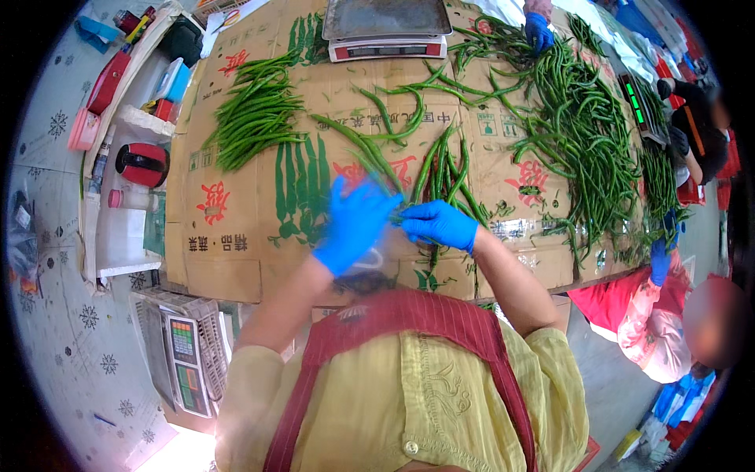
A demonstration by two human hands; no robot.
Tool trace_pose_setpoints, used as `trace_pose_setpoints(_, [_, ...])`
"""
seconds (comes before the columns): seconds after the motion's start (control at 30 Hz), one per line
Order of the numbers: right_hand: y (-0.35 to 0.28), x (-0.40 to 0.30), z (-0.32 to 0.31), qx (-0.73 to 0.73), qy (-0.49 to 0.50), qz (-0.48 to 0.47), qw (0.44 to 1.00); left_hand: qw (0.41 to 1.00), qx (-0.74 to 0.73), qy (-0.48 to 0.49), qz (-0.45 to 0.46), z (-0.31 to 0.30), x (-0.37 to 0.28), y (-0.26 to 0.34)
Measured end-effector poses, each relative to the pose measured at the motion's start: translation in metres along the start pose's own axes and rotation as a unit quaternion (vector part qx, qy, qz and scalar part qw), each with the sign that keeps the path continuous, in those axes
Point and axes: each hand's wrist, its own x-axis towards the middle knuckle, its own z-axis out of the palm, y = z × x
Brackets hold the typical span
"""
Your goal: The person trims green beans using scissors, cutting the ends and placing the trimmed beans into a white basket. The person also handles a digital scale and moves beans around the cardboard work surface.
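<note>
My left hand (357, 221), in a blue glove and blurred, is around the lower part of a few long green chili peppers (361, 140) that slant up and left from it. Beside it, my right hand (439, 224), gloved too, pinches a small green end at its fingertips, close to my left thumb. Blur hides exactly which part is pinched. Just beyond my right hand lies a loose group of peppers (439, 168) on the printed cardboard (227, 268). More peppers (398, 115) are scattered farther up.
A neat pepper bundle (256, 112) lies left, a large heap (581, 141) right. A weighing scale (386, 47) stands at the far edge. Other people's gloved hands (538, 32) reach into the heap. A white shelf (124, 236) borders the left; another scale (186, 360) sits lower left.
</note>
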Motion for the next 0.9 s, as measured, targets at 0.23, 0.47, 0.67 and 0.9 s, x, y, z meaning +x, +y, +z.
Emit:
trace_pose_setpoints(0.23, [0.043,0.04,-0.004,-0.058,0.163,-0.038,0.984,0.652,-0.633,0.295,-0.295,-0.052,-0.031,-0.077])
trace_pose_setpoints(0.47, [0.063,0.076,0.04,-0.425,0.244,0.014,0.871,0.392,-0.817,0.39,-0.163,-0.034,-0.047,-0.103])
trace_pose_setpoints(0.67, [0.077,0.061,0.023,-0.346,0.24,-0.02,0.907,0.407,-0.798,0.407,-0.179,-0.027,-0.048,-0.099])
trace_pose_setpoints(0.9, [0.093,0.033,0.022,-0.311,0.192,-0.032,0.93,0.439,-0.77,0.398,-0.236,-0.021,-0.039,-0.088])
